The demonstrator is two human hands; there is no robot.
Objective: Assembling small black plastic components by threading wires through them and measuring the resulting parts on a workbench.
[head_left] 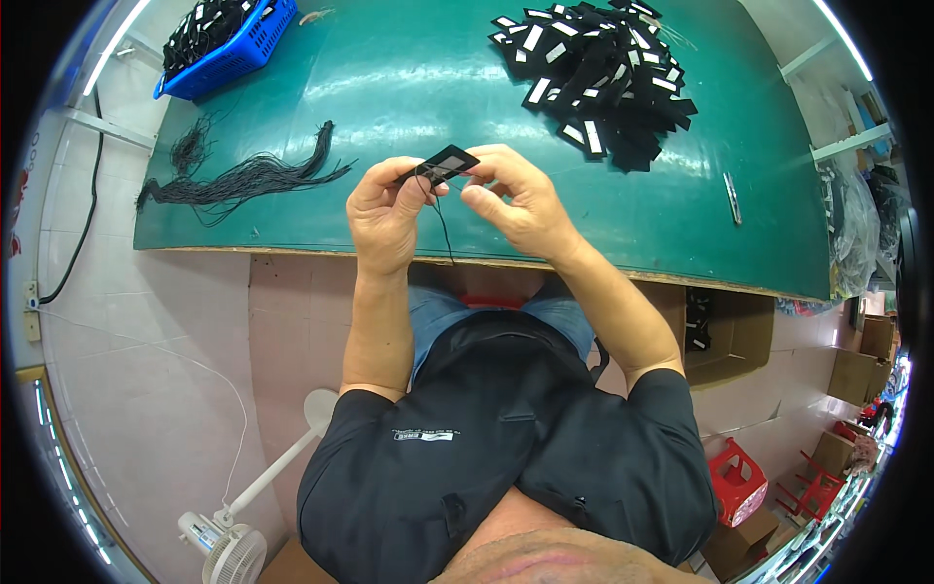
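A small flat black tag (451, 160) with a pale rectangle on it is held just above the table's near edge. My left hand (383, 216) is closed on its left end, thumb against the near side. From the tag a thin black cord (447, 232) loops and dangles past the table edge. At the tag's right corner, my right hand (525, 206) has thumb and fingers bent in a pinch, and a thin dark strand of the cord runs to it. Its fingertips are partly hidden.
A bundle of black cords (258, 182) lies on the green table (389, 97) at left. Many similar black tags (608, 78) are heaped at far right. A blue basket (229, 60) stands far left, small metal snips (732, 200) lie right, and a cardboard box (739, 341) sits below.
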